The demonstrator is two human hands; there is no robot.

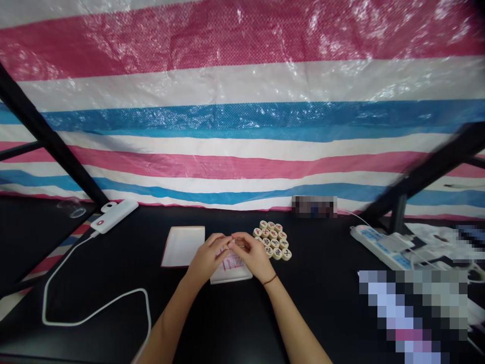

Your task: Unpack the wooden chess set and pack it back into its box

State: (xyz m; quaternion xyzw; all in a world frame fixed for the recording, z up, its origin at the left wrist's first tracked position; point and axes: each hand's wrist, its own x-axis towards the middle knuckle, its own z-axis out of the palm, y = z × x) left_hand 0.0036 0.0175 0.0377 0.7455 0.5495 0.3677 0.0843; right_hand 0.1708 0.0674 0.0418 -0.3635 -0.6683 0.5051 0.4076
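Both hands meet over a white box tray [232, 278] with pink markings inside it. My left hand [207, 258] has its fingers closed at the tips, touching those of my right hand [252, 255]; anything small between them is hidden. A thin dark red band circles my right wrist. To the left lies a shallow white box lid [184, 246] with a reddish edge. Just right of my right hand, several round cream chess pieces [273, 233] with red or dark characters stand grouped in rows on the black table [235, 328].
A white power strip [115, 216] with a long cable lies at the left, beside a clear cup [77, 208]. At the right are another power strip [379, 246], cables and blurred items. Striped sheeting [242, 167] hangs behind, with black frame bars at both sides.
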